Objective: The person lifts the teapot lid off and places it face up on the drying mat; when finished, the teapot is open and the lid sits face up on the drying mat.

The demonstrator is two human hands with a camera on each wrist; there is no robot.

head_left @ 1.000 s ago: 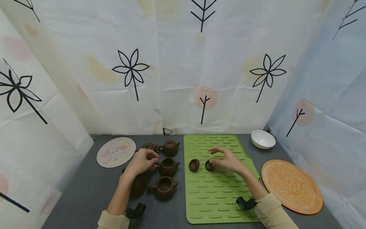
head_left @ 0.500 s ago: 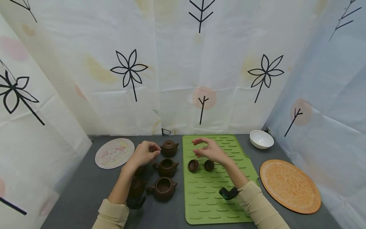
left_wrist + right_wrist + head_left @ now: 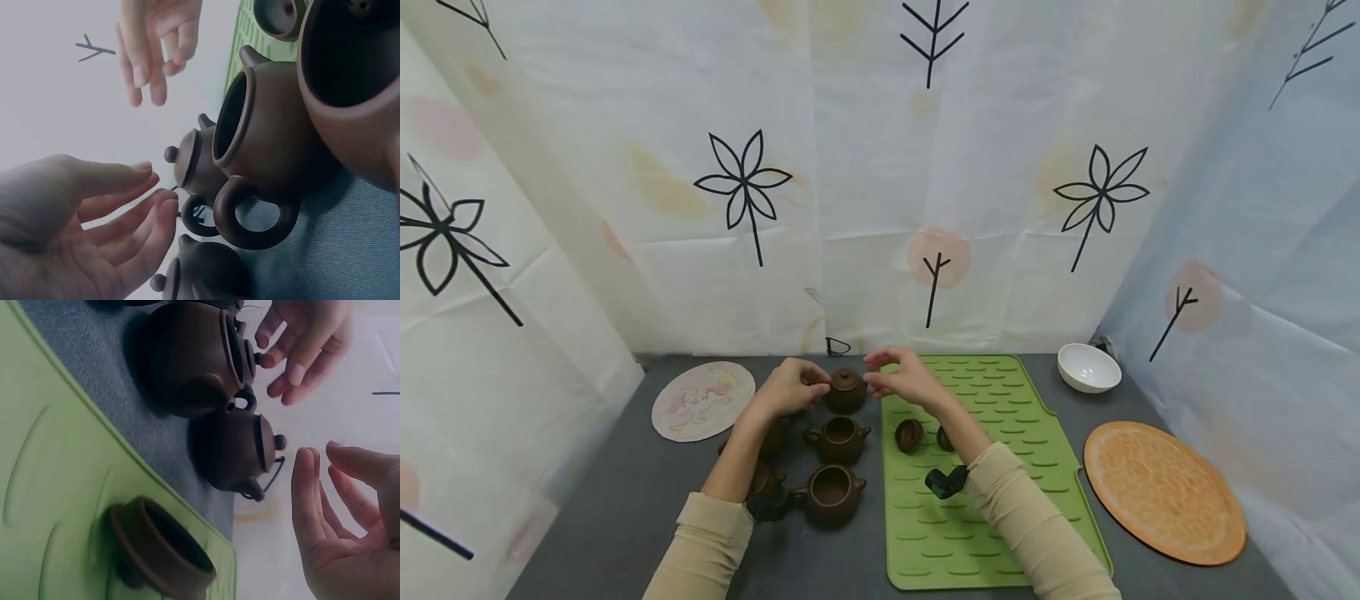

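A brown lidded teapot (image 3: 846, 392) stands at the back of the table between my two hands. My left hand (image 3: 792, 387) hovers at its handle side, fingers loosely bent. On the spout side is my right hand (image 3: 908, 380), fingers apart. In both wrist views each hand holds nothing and seems clear of the teapot (image 3: 228, 450). Nearer me stand two lidless teapots, a middle one (image 3: 840, 440) and a front one (image 3: 831, 495). Two brown lids lie on the green mat: the left lid (image 3: 909, 435) is upturned, the right lid (image 3: 945, 439) partly covered by my right arm.
More brown teapots, including one (image 3: 766, 481), stand at the left, partly hidden by my left arm. A pale round mat (image 3: 703, 401) lies back left. The green mat (image 3: 992, 500) covers the centre right. Beyond it are a white bowl (image 3: 1088, 368) and an orange round mat (image 3: 1163, 492).
My right hand has left the right lid and moved left and back to the lidded teapot. My left hand has moved from beside the middle teapot back and right toward the lidded teapot.
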